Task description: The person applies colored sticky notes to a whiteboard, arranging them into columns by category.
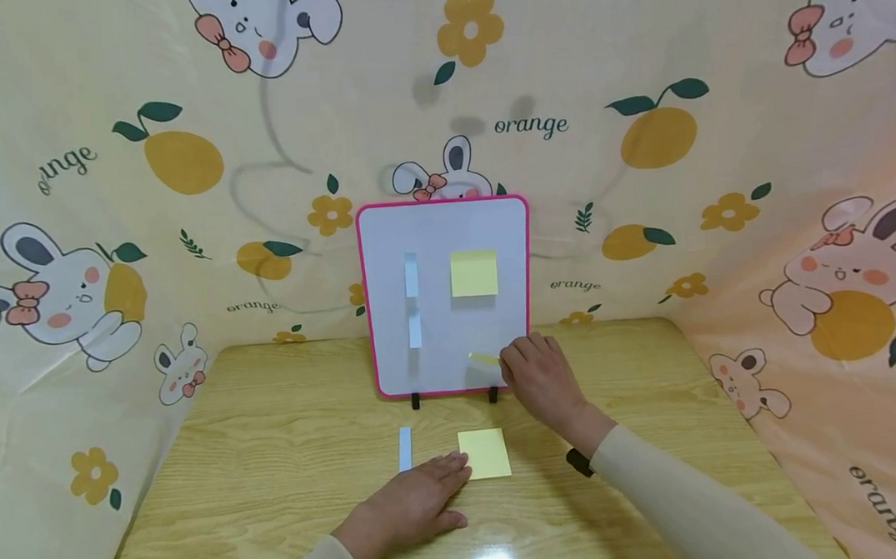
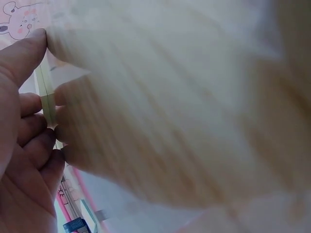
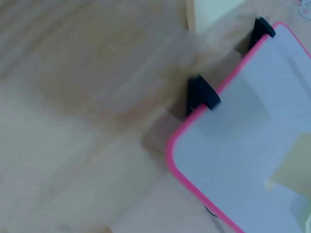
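A whiteboard (image 1: 446, 229) with a pink frame stands at the back of the table. My right hand (image 1: 546, 384) is at its lower right, pinching a yellow sticky note (image 1: 485, 359) that shows nearly edge-on, close in front of the board. Flat on the table, my left hand (image 1: 413, 506) has its fingertips at the left edge of a yellow sticky note pad (image 1: 487, 454). The left wrist view shows its fingers (image 2: 36, 141) extended beside the pad. A narrow blue sticky strip (image 1: 405, 448) lies by that hand, its lower end hidden by the fingers.
On the board are a yellow sticky note (image 1: 474, 273) at upper right and two blue strips (image 1: 411, 274) one above the other at left. Black feet (image 3: 201, 92) hold the board's lower edge. Patterned cloth (image 1: 410, 98) surrounds the wooden table (image 1: 275, 454) at the back and sides.
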The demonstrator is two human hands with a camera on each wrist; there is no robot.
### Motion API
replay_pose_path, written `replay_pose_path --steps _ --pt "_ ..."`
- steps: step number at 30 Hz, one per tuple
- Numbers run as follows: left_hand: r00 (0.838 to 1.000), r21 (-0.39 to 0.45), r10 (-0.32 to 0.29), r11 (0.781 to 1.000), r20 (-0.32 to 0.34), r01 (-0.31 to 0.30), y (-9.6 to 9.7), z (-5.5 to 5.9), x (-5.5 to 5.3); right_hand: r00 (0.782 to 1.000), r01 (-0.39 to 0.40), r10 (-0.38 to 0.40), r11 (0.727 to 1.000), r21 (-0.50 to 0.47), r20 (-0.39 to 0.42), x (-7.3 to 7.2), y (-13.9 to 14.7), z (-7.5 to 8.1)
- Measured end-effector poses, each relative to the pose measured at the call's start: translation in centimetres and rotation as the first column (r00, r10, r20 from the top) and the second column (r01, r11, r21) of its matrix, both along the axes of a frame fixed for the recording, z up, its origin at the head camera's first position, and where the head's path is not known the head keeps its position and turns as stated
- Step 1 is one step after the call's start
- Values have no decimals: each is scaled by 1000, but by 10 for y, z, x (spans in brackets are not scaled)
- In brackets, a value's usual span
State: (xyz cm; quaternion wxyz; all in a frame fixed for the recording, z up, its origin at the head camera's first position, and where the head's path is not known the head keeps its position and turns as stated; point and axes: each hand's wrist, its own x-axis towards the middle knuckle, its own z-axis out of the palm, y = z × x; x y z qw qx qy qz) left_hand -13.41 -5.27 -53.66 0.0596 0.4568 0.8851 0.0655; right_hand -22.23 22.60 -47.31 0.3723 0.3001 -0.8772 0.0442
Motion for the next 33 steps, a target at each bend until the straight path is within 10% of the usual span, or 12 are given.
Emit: replay_pose_path --steps 16,33 --pt "999 25 0 1000 42 -1 -2 -2 -2 908 -156 156 987 32 -390 -35 -13 21" --pt "1000 44 -23 999 -20 24 -3 -4 -2 951 -72 103 991 115 -291 -50 -13 22"
